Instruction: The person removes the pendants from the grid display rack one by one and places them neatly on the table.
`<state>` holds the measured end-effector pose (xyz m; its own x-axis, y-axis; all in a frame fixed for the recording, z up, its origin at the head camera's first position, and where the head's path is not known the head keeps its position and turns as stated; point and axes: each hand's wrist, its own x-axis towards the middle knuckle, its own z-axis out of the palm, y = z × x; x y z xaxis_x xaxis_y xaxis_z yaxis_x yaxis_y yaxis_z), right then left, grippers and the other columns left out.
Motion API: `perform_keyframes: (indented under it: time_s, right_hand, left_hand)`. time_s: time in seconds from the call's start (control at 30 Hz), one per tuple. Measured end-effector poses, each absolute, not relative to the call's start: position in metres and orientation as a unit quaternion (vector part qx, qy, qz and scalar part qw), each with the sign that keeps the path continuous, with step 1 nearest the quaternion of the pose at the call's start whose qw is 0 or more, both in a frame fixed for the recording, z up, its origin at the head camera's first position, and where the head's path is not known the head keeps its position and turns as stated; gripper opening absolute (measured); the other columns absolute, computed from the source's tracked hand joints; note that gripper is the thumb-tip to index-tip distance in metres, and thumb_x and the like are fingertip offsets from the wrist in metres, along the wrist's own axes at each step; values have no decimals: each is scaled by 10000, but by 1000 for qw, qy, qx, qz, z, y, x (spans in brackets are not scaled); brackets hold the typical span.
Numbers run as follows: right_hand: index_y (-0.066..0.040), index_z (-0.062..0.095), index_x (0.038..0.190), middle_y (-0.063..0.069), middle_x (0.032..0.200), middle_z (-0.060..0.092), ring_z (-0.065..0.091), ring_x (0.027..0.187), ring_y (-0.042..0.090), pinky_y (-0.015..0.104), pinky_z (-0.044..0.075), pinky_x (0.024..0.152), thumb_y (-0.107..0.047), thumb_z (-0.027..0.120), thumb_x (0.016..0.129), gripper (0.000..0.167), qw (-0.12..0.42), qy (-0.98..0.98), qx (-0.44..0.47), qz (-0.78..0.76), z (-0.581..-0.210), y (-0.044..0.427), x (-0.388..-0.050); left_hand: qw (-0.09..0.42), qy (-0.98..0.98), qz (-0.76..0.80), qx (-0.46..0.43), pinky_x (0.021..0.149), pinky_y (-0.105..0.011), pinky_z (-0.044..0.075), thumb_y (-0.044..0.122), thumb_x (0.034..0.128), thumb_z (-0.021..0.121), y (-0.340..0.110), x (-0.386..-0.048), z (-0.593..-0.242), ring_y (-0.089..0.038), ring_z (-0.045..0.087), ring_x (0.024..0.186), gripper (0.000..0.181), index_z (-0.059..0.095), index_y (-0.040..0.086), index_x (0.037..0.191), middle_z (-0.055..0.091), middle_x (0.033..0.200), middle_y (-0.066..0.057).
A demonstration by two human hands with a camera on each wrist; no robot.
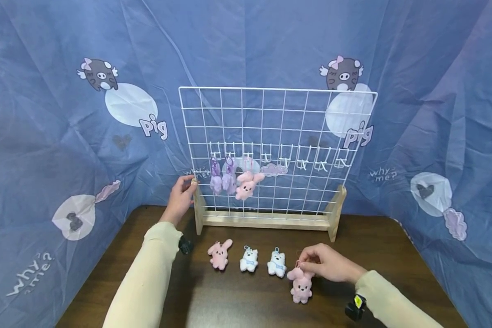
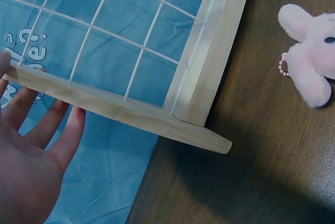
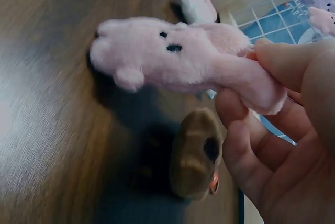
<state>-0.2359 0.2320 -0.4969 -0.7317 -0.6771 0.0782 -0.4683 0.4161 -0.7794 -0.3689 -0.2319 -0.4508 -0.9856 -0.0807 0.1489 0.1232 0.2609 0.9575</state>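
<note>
My left hand [image 1: 181, 198] [image 2: 31, 166] grips the upper end of the rack's left wooden post [image 1: 199, 209] [image 2: 120, 110], thumb on one side and fingers on the other. A pink long-eared plush [image 1: 301, 288] [image 3: 152, 51] is pinched at its ear end by my right hand [image 1: 332, 263] [image 3: 288, 109], over the table's right part. Two purple plushes [image 1: 216, 182] and a pink one [image 1: 246, 186] hang from hooks on the white wire grid [image 1: 263, 109]. Further right, several hooks [image 1: 302, 165] bear nothing.
Lying on the brown table [image 1: 229, 300] are a pink plush [image 1: 219, 256] [image 2: 314, 51] and two white plushes [image 1: 248, 260] with blue bows. Near my right hand, the right wrist view shows a brown item [image 3: 196, 156]. Blue printed cloth [image 1: 147, 54] surrounds the table.
</note>
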Motion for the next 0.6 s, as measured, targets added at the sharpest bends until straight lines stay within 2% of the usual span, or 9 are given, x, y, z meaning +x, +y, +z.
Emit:
perform_keyframes:
  time_s: [0.33, 0.6]
  right_hand:
    - [-162, 769, 961, -56, 907, 752, 573, 750, -10, 237, 516, 644, -134, 695, 1023, 100, 118, 842, -367, -377, -501, 244, -230]
    - [-190, 756, 919, -161, 805, 667, 553, 718, -30, 215, 504, 632, -157, 729, 1002, 94, 124, 863, -367, -324, -502, 247, -226]
  left_hand:
    - [83, -793, -603, -15, 1057, -602, 491, 290, 1132, 488, -232, -366, -450, -352, 508, 1402, 452, 441, 103, 1541, 565, 1516, -195]
    - [84, -789, -608, -14, 1021, -595, 506, 287, 1126, 507, -231, -366, -447, -357, 526, 1371, 436, 458, 112, 1522, 578, 1496, -192]
